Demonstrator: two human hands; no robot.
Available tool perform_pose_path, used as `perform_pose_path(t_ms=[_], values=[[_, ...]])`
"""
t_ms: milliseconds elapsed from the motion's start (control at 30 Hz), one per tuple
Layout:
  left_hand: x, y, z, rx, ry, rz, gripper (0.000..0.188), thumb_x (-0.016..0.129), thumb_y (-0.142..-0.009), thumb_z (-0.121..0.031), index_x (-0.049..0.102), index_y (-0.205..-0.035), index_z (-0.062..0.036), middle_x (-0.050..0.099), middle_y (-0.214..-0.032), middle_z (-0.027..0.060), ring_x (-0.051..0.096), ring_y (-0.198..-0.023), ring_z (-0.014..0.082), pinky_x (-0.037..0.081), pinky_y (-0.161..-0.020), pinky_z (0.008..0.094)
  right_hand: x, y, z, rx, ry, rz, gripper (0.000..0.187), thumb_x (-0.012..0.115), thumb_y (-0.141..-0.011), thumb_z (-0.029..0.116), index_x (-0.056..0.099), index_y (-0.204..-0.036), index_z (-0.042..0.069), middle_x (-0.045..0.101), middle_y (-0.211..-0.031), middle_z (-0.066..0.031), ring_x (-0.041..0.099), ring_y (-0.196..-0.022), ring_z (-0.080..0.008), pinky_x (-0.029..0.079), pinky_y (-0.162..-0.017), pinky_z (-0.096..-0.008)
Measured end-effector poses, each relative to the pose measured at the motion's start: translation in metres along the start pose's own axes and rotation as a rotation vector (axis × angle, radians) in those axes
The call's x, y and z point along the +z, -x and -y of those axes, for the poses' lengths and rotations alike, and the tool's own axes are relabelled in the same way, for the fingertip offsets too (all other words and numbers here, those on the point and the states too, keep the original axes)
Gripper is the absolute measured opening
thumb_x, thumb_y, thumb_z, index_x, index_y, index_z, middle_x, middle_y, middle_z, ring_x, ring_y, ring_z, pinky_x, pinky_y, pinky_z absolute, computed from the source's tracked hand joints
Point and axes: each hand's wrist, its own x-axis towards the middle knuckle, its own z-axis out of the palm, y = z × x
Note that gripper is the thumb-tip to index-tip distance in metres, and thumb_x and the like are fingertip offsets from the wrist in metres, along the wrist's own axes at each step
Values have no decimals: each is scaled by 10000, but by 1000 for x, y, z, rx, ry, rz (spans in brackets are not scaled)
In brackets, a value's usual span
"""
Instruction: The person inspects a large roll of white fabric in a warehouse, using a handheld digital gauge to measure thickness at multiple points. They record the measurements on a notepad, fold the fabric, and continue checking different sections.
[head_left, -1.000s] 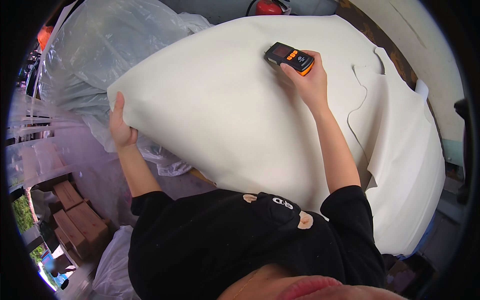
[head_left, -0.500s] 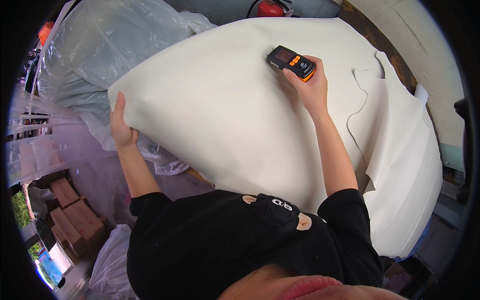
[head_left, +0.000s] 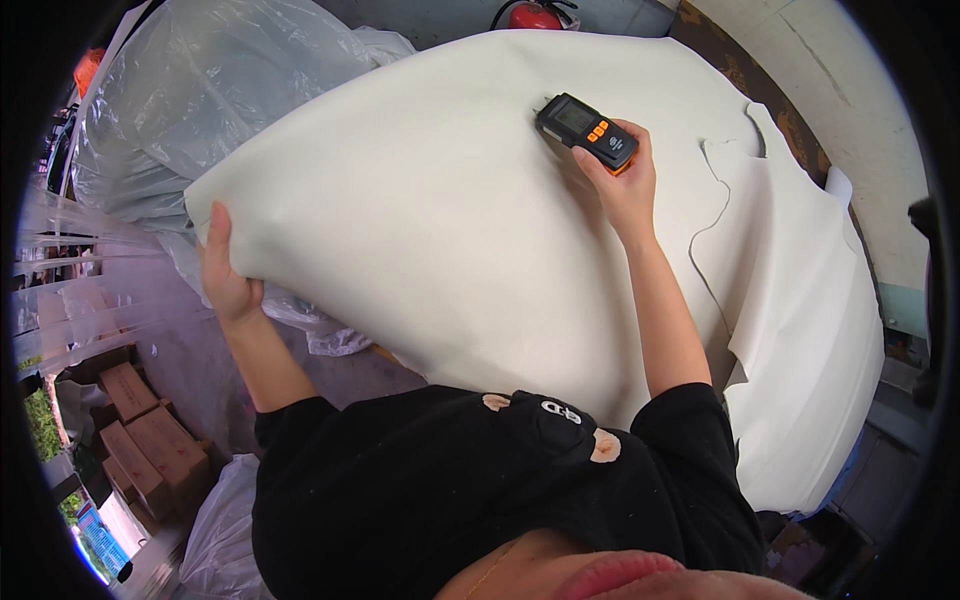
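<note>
A large off-white leather hide (head_left: 430, 210) is spread out in front of me, with a ragged torn-looking edge on its right side. My left hand (head_left: 228, 270) grips the hide's left corner, thumb on top and fingers hidden beneath. Held in my right hand (head_left: 628, 185) is a black and orange handheld moisture meter (head_left: 587, 132) with a small screen and orange buttons. Two short pins stick out of its far left end, close over the hide; whether they touch it I cannot tell.
Clear plastic sheeting (head_left: 230, 90) is heaped at the far left. A red fire extinguisher (head_left: 535, 15) stands beyond the hide. Brown cardboard boxes (head_left: 165, 450) are stacked at the lower left, beside a white plastic bag (head_left: 225, 530). A pale wall (head_left: 850, 90) rises at the right.
My left hand has drawn the hide's corner a little farther left and down. The meter has shifted slightly right, and its screen now looks lighter, with its pins showing more.
</note>
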Motion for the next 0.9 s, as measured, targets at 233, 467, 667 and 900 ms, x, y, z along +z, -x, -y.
perform_pose_path(t_ms=[233,467,667,900], values=[[-10,11,-4,15,-2,-97,386,459,-1072,-241,532,-1306,58,657,-1199,124,663,-1041,186,520,-883,302,-5,25,9,-105,-224,-105,599,820,-808,89,425,-1254,35,591,-1177,-94,614,-1056,-147,526,-892,-287],[-12,16,-6,14,-50,-31,392,460,-1074,-250,532,-1308,57,656,-1199,123,661,-1038,181,518,-882,301,7,36,6,-70,-398,-168,567,814,-818,88,429,-1231,32,592,-1167,-98,612,-1042,-140,527,-884,-280],[-5,18,0,36,-98,-34,387,453,-1078,-247,535,-1305,55,655,-1197,123,659,-1040,178,515,-881,301,16,28,-1,-20,-209,-94,553,810,-827,96,429,-1218,16,607,-1134,-99,626,-1010,-137,541,-844,-272],[-8,16,0,25,-51,7,380,425,-1085,-237,534,-1306,53,652,-1207,125,658,-1050,180,519,-889,301,16,28,-7,-3,-225,-93,547,816,-825,109,443,-1212,13,613,-1118,-96,625,-980,-130,534,-836,-269]])
